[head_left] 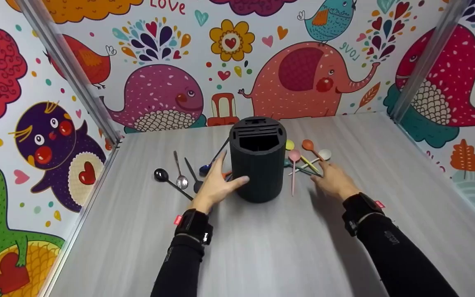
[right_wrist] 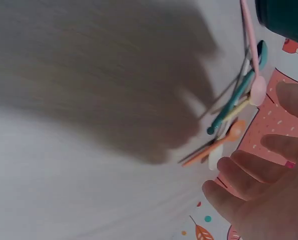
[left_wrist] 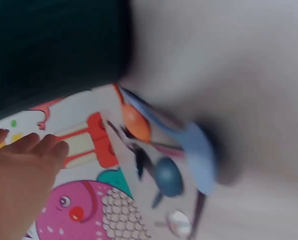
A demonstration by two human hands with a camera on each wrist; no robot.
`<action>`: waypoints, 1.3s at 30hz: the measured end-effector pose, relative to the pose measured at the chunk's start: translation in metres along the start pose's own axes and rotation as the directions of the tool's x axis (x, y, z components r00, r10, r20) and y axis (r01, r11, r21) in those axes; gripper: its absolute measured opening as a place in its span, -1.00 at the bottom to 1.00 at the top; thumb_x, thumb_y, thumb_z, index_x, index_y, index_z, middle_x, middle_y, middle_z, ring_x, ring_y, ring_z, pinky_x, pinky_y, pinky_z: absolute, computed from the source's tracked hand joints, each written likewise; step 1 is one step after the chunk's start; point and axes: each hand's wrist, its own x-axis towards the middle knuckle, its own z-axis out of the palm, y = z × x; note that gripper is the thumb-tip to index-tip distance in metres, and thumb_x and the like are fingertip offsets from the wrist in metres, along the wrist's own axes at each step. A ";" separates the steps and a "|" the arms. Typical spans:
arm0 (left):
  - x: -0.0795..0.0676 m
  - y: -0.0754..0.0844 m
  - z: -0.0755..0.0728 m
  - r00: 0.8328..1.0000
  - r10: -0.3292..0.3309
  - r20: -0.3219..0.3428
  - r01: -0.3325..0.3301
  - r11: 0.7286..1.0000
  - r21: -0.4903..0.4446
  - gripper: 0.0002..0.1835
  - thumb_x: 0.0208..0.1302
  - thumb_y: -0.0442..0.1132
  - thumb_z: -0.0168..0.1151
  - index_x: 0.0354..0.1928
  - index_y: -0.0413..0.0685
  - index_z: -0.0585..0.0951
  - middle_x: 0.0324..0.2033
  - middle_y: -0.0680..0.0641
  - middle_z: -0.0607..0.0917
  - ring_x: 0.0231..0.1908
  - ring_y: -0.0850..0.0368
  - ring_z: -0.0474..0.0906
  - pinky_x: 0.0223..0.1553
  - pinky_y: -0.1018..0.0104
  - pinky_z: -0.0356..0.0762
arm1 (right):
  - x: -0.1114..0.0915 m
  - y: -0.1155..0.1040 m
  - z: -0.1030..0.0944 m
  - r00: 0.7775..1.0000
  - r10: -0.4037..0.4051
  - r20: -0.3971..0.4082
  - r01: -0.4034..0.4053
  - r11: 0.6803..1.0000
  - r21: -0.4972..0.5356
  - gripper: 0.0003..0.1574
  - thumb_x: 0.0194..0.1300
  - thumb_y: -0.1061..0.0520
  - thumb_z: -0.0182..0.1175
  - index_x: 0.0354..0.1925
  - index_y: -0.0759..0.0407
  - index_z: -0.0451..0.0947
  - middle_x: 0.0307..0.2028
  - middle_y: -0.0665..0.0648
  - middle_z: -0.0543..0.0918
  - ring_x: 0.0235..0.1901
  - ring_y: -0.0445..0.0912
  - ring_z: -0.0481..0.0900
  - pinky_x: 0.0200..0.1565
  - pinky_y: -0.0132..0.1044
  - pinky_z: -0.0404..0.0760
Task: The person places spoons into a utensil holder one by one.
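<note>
A black ribbed cylindrical utensil holder [head_left: 258,177] with a slotted top stands upright in the middle of the table. My left hand [head_left: 214,186] is at its left side, fingers spread, with the thumb overlapping the holder's front in the head view. Over the spoons on the right hovers my right hand [head_left: 336,180], fingers apart and gripping nothing. Beneath and beside it lie a pink spoon [head_left: 294,156], an orange spoon [head_left: 308,144], a white spoon [head_left: 325,154] and a yellow spoon [head_left: 289,144]. A teal spoon [right_wrist: 234,102] crosses them in the right wrist view.
Left of the holder lie a black spoon [head_left: 161,175], a metal spoon [head_left: 182,182], a dark grey utensil [head_left: 198,185] and a blue spoon [head_left: 205,169]. Another orange utensil [left_wrist: 136,122] shows by the holder in the left wrist view. Patterned panels enclose the table [head_left: 262,247].
</note>
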 end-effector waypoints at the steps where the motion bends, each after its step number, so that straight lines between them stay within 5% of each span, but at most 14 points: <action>1: 0.001 0.003 0.001 1.000 0.016 -0.005 -0.017 0.999 -0.030 0.27 0.03 0.33 0.49 0.64 0.17 -0.05 0.60 -0.10 0.02 0.49 -0.10 0.17 0.42 -0.09 0.22 | 0.000 0.001 0.002 1.000 -0.003 -0.002 0.003 1.000 -0.003 -0.21 0.47 0.01 0.16 0.41 0.50 0.24 0.23 0.63 0.40 0.23 0.46 0.40 0.20 0.32 0.40; 4: 0.006 0.013 0.006 0.997 0.076 -0.030 -0.079 0.993 -0.087 0.41 -0.13 0.42 0.53 0.64 0.27 -0.15 0.61 -0.03 -0.03 0.50 -0.07 0.12 0.42 -0.09 0.22 | 0.001 0.006 0.009 1.000 -0.005 -0.007 0.005 1.000 -0.006 -0.33 0.44 0.04 0.18 0.30 0.48 0.37 0.09 0.58 0.53 0.11 0.43 0.50 0.11 0.30 0.47; 10: 0.017 0.025 0.022 0.984 0.131 -0.120 -0.139 0.988 -0.064 0.65 -0.53 0.75 0.25 0.62 0.31 -0.34 0.63 0.00 -0.19 0.58 -0.07 -0.19 0.47 -0.26 -0.10 | -0.001 0.011 0.018 1.000 -0.009 -0.019 0.009 1.000 0.001 -0.41 0.42 0.12 0.19 0.24 0.51 0.41 0.04 0.50 0.60 0.06 0.35 0.56 0.10 0.28 0.49; 18: 0.029 0.031 0.036 0.933 0.273 -0.234 -0.315 0.934 -0.170 0.61 -0.48 0.71 0.28 0.63 0.26 -0.26 0.62 0.00 -0.18 0.58 0.03 -0.17 0.49 -0.20 -0.09 | -0.004 0.013 0.030 0.996 -0.033 -0.082 0.033 0.999 -0.006 -0.63 0.35 0.20 0.23 0.03 0.43 0.53 -0.15 0.40 0.67 -0.11 0.27 0.63 -0.04 0.25 0.57; 26: 0.026 0.030 0.043 0.903 0.257 -0.344 -0.295 0.954 -0.060 0.36 -0.31 0.57 0.44 0.54 0.16 0.11 0.54 -0.09 0.12 0.47 -0.02 0.12 0.45 -0.11 0.13 | -0.006 0.012 0.031 0.984 -0.069 -0.167 0.072 0.997 0.009 -0.64 0.25 0.32 0.24 0.01 0.48 0.61 -0.15 0.44 0.71 -0.15 0.32 0.68 -0.09 0.23 0.62; 30: 0.022 0.032 0.048 0.885 0.262 -0.384 -0.287 0.958 -0.007 0.26 -0.21 0.43 0.55 0.51 0.16 0.13 0.51 -0.13 0.14 0.45 -0.06 0.17 0.42 -0.13 0.20 | -0.005 0.011 0.027 0.996 -0.037 -0.083 0.039 0.999 0.011 -0.61 0.18 0.32 0.15 -0.02 0.47 0.61 -0.12 0.45 0.70 -0.15 0.30 0.66 -0.10 0.19 0.62; 35: 0.017 0.033 0.054 0.858 0.288 -0.424 -0.280 0.956 0.082 0.19 -0.16 0.26 0.63 0.48 0.12 0.18 0.48 -0.23 0.14 0.42 -0.17 0.19 0.38 -0.19 0.26 | -0.003 0.008 0.016 0.996 0.061 0.069 -0.058 0.997 -0.049 -0.80 0.08 0.26 0.14 -0.28 0.32 0.60 -0.34 0.27 0.63 -0.40 0.11 0.52 -0.36 -0.02 0.52; 39: 0.014 0.032 0.057 0.838 0.326 -0.437 -0.279 0.945 0.169 0.15 -0.15 0.27 0.62 0.45 0.12 0.20 0.45 -0.26 0.15 0.41 -0.22 0.19 0.38 -0.21 0.26 | -0.001 0.006 0.013 0.994 0.095 0.060 -0.088 0.991 -0.103 -0.88 0.04 0.23 0.13 -0.40 0.26 0.55 -0.41 0.21 0.57 -0.45 0.08 0.47 -0.45 -0.07 0.45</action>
